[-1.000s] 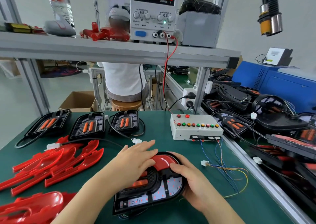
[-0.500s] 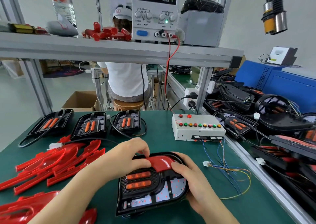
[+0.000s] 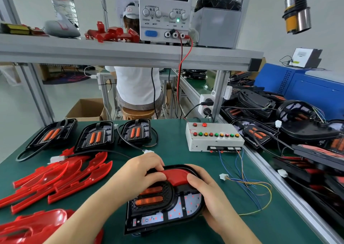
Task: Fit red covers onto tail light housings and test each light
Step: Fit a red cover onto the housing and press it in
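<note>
Both hands sit low centre: left hand (image 3: 141, 171) curls fingers over the red cover (image 3: 176, 176)'s left end, right hand (image 3: 210, 204) grips the housing (image 3: 158, 214)'s edge, thumb on the cover. Press both ends evenly so it seats flush.

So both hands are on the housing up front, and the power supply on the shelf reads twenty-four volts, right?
Not quite. The left hand and right hand are on the housing, but the power supply on the shelf reads 12.00 volts, not twenty-four, as the head view shows.

Green workbench (image 3: 176, 132) under grey shelf (image 3: 111, 52), white walls (image 3: 264, 24).
</note>
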